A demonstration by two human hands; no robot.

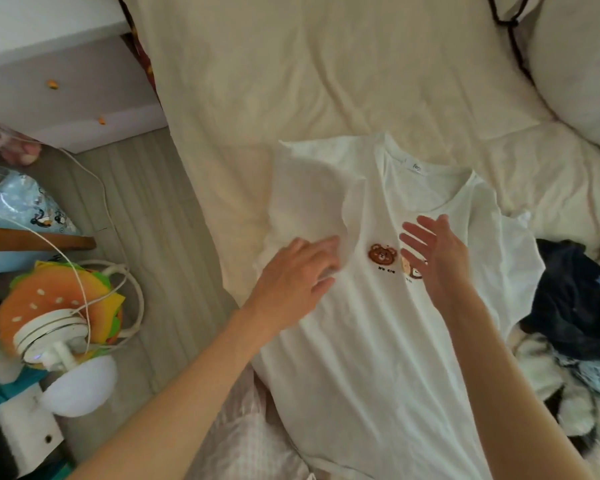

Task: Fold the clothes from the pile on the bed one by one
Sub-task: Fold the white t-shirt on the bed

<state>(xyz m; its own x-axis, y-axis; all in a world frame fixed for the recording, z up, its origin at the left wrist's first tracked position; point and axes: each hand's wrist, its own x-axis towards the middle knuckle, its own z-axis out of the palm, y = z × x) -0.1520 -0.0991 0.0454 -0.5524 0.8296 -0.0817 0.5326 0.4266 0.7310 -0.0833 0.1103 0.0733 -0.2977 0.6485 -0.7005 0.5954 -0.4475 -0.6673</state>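
Cream-sheeted bed (291,64) fills the view, with grey-striped flooring and bedside clutter seen along its left edge: an orange burger-shaped plush cushion (54,296) and a white round lamp with coiled cord (73,362).

Progress: early. One white short-sleeved cotton T-shirt with brown bear prints on the chest (371,341) is laid front-up on the bed, collar pointing away. Its left sleeve is already turned in over the chest; the right sleeve is still spread out, and no lengthwise or crosswise body fold is seen yet. A pile of dark navy and black-and-white clothes (575,306) is left at the right edge of the bed, so most of the task is judged outstanding. No finished folded stack is visible.

Hands: left hand (291,275) is placed palm-down, fingers straight and slightly spread, pressing the turned-in sleeve edge flat beside the bear print. Right hand (433,251) is held on edge just over the chest print, fingers straight and together, nothing gripped; contact with the fabric cannot be told. Both forearms are extended from below.
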